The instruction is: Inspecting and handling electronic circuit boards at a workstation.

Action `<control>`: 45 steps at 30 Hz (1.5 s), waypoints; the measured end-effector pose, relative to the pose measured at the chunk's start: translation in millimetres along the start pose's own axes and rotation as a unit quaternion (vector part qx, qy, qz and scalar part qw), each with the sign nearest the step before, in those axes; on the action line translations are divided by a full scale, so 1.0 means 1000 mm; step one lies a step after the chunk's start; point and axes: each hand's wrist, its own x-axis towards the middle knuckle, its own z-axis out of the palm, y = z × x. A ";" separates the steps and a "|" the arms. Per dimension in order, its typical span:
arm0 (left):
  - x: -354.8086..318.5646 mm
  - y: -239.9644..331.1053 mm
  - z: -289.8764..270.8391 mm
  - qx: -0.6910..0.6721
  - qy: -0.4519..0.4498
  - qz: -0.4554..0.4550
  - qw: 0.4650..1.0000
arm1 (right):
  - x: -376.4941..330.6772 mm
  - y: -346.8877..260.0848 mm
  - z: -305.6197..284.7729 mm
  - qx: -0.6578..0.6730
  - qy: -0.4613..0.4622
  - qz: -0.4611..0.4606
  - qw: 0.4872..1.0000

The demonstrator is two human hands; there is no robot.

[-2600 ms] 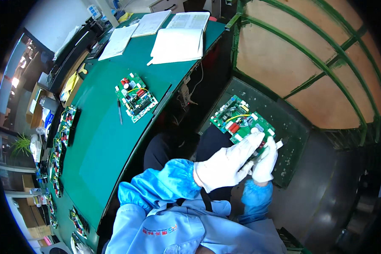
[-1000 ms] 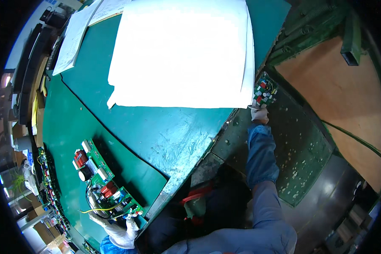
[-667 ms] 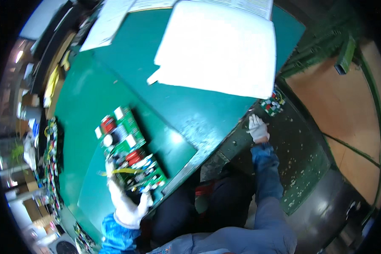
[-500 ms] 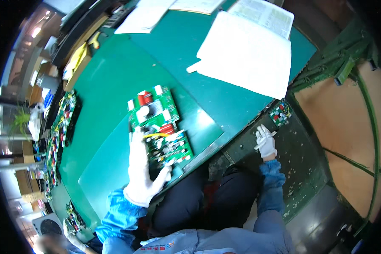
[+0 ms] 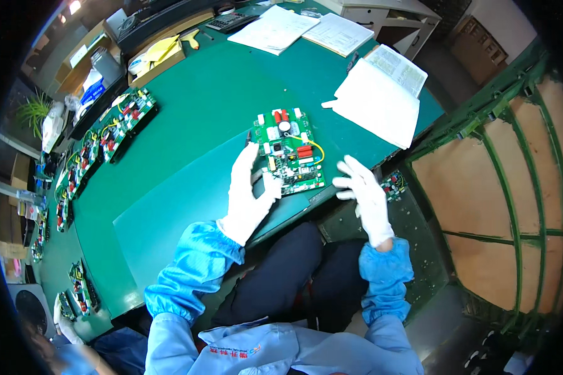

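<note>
A green circuit board (image 5: 289, 156) with red and white components and a yellow wire lies on the green table in front of me. My left hand (image 5: 245, 197), in a white glove, grips its left side, thumb at the near corner and fingers along the edge. My right hand (image 5: 367, 199), also gloved in white, hovers to the right of the board, just past the table's edge. Its fingers are spread and hold nothing. Beyond that hand, a second circuit board (image 5: 394, 186) rests on a lower dark surface, partly hidden.
Several circuit boards (image 5: 128, 122) line the table's left side. Papers (image 5: 381, 106) lie at the far right, a calculator (image 5: 231, 22) and a box of yellow items (image 5: 158, 60) at the back. A green frame with tan panels (image 5: 475, 181) stands right. Another person's gloved hand (image 5: 65, 325) is lower left.
My right hand has risen from beside the lower board toward the table's edge, fingers now spread. My left hand keeps hold of the circuit board. The whole view has turned and shifted.
</note>
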 end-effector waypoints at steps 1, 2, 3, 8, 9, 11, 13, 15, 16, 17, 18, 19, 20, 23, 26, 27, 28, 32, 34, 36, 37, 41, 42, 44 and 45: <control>-0.002 0.005 0.001 0.000 0.004 -0.018 1.000 | 0.008 -0.002 0.014 -0.029 0.016 0.004 0.999; -0.003 0.008 0.002 -0.060 -0.009 -0.081 0.995 | 0.011 -0.011 0.027 -0.062 0.016 0.052 0.997; -0.004 0.011 -0.003 -0.114 -0.015 -0.143 0.983 | 0.018 -0.010 0.041 -0.117 -0.007 0.036 0.992; -0.001 -0.004 -0.033 -0.136 -0.029 -0.088 0.986 | -0.013 -0.009 0.090 -0.099 -0.020 0.043 0.994; -0.002 0.014 -0.042 -0.171 -0.036 -0.131 0.976 | -0.027 -0.006 0.094 -0.062 -0.030 0.057 0.996; -0.002 0.029 -0.074 -0.130 -0.075 -0.204 0.968 | -0.056 0.000 0.115 0.016 -0.082 0.085 0.993; -0.005 0.025 -0.106 -0.116 -0.101 -0.176 0.972 | -0.075 -0.001 0.145 0.123 -0.127 0.107 0.978; -0.007 0.009 -0.126 -0.107 -0.104 -0.161 0.976 | -0.086 -0.002 0.167 0.150 -0.170 0.087 0.970; -0.008 0.008 -0.136 -0.101 -0.113 -0.172 0.974 | -0.088 0.004 0.176 0.063 -0.171 0.045 0.982; -0.010 0.007 -0.144 -0.095 -0.122 -0.182 0.971 | -0.089 -0.001 0.180 -0.012 -0.170 0.069 0.983; -0.014 0.005 -0.152 -0.101 -0.117 -0.185 0.971 | -0.084 -0.022 0.186 -0.088 -0.171 0.092 0.977; -0.017 0.004 -0.158 -0.107 -0.111 -0.185 0.971 | -0.081 -0.033 0.190 -0.165 -0.172 0.109 0.965; -0.020 0.003 -0.162 -0.113 -0.105 -0.185 0.971 | -0.080 -0.037 0.199 -0.143 -0.106 0.094 0.980; -0.018 -0.008 -0.160 -0.116 -0.096 -0.164 0.975 | -0.067 -0.036 0.212 -0.225 -0.027 -0.088 0.970; -0.021 -0.010 -0.156 -0.158 -0.097 -0.173 0.967 | -0.052 -0.041 0.224 -0.179 0.002 -0.095 0.979; -0.021 -0.010 -0.157 -0.166 -0.098 -0.171 0.966 | -0.050 -0.046 0.226 -0.110 0.010 -0.012 0.994; -0.022 -0.012 -0.158 -0.186 -0.105 -0.167 0.963 | -0.050 -0.058 0.224 -0.028 -0.001 0.060 0.998; -0.022 -0.022 -0.157 -0.141 -0.111 -0.154 0.972 | -0.053 -0.061 0.218 0.002 0.015 0.095 0.995; -0.022 -0.022 -0.156 -0.151 -0.108 -0.150 0.971 | -0.056 -0.057 0.217 0.057 0.017 0.127 0.990; -0.023 -0.022 -0.156 -0.162 -0.102 -0.149 0.970 | -0.057 -0.053 0.216 0.081 -0.002 0.138 0.987; -0.023 -0.022 -0.156 -0.155 -0.102 -0.149 0.971 | -0.057 -0.051 0.216 0.095 -0.012 0.143 0.985; -0.021 -0.018 -0.157 -0.113 -0.108 -0.150 0.976 | -0.061 -0.041 0.212 0.144 -0.045 0.126 0.980; -0.020 -0.019 -0.158 -0.104 -0.108 -0.150 0.977 | -0.062 -0.040 0.213 0.148 -0.052 0.125 0.980; -0.020 -0.019 -0.157 -0.088 -0.104 -0.138 0.981 | -0.063 -0.040 0.213 0.156 -0.065 0.123 0.978; -0.020 -0.018 -0.158 -0.081 -0.101 -0.128 0.983 | -0.064 -0.043 0.214 0.132 -0.067 0.121 0.982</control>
